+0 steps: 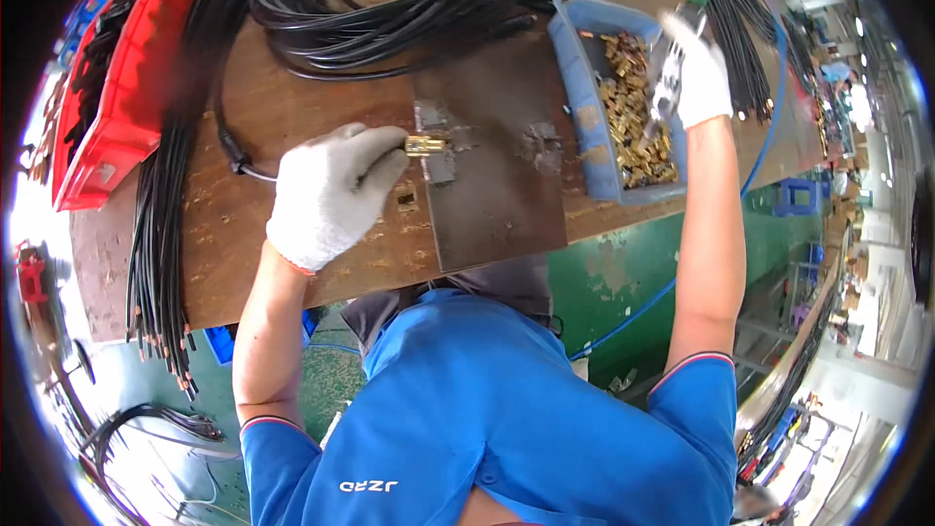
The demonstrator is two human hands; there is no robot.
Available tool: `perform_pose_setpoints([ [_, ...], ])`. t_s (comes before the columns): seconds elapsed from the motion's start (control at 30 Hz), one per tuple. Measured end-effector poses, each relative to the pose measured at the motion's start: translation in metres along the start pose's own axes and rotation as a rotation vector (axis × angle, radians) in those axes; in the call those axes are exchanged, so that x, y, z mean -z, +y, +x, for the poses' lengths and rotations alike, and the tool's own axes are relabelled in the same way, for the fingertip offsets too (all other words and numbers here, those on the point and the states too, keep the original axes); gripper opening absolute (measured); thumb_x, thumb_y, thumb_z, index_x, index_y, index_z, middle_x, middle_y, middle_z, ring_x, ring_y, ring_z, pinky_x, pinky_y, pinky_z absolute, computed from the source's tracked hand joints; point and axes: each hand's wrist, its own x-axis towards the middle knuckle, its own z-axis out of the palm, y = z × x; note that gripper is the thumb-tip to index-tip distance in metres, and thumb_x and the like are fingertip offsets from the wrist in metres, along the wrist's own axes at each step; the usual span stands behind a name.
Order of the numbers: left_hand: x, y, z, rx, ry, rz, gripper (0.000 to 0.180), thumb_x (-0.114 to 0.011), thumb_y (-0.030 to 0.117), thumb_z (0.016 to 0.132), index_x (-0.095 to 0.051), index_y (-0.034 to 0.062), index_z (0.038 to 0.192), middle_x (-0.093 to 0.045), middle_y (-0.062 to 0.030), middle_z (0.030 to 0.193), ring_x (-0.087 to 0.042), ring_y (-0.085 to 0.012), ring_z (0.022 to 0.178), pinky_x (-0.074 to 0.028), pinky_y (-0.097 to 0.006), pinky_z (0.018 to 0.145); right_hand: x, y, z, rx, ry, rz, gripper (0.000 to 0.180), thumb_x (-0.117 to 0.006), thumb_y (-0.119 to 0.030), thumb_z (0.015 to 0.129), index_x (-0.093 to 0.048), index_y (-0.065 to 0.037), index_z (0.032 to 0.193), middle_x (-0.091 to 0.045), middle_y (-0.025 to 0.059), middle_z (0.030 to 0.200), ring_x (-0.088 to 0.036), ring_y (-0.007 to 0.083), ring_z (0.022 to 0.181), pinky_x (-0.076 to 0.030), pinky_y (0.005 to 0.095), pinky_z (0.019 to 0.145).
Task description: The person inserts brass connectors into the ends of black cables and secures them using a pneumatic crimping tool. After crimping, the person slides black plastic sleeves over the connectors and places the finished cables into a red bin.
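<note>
Left hand (336, 190): pinched a gold fitting (426, 145)
Right hand (701, 78): gripped a tool (669, 78), upper right
Shirt (526, 380): bore white letters (368, 486), bottom
Table (390, 248): edge curved across mid-frame

One red bin (146, 78) stands left of one dark board (506, 219), one blue bin (598, 173) right of it. At the board's left is one left hand (336, 185) with one brass fitting (425, 146); at its right, one right hand (705, 83) with one metal tool (667, 83).

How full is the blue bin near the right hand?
Partly full: brass-coloured pieces cover much of the blue bin, but a bare patch shows at its far left corner. Depth: cannot tell.
</note>
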Motion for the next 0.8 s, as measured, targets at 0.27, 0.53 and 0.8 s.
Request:
perform_pose_setpoints([
  [0.27, 0.007, 0.003, 0.003, -0.039, 0.023, -0.016, 0.02, -0.073, 0.017, 0.091, -0.079, 0.0053, 0.106, -0.074, -0.0184, 0.09, -0.074, -0.0384, 0.084, -0.058, -0.045, 0.075, 0.016, 0.052, 0.013, 0.093, 0.143, -1.138, 0.05, -0.081, -0.046, 0.087, -0.072, -0.004, 0.114, -0.077, 0.016, 0.094, -0.073, 0.0303, 0.085, -0.057, 0.0439, 0.082],
  [0.53, 0.004, 0.015, 0.007, -0.074, 0.04, 0.045, 0.02, -0.076, 0.019, 0.09, -0.08, 0.0069, 0.106, -0.075, -0.0169, 0.09, -0.074, -0.0368, 0.083, -0.058, -0.044, 0.074, -0.067, 0.017, -0.089, 0.253, -0.303, -0.282, 0.036, -0.071, -0.031, 0.104, -0.069, -0.005, 0.129, -0.073, 0.0057, 0.107, -0.068, 0.0143, 0.093, -0.055, 0.0302, 0.081],
  [0.8, 0.001, 0.023, 0.008, -0.094, 0.021, 0.074, 0.024, -0.076, 0.016, 0.09, -0.078, 0.0065, 0.112, -0.073, -0.0161, 0.086, -0.073, -0.037, 0.08, -0.058, -0.046, 0.072, -0.13, 0.046, -0.148, 0.112, -0.667, 0.046, 0.022, -0.064, -0.014, 0.11, -0.07, 0.0, 0.125, -0.074, 0.0031, 0.095, -0.065, 0.0063, 0.076, -0.053, 0.0244, 0.069],
])
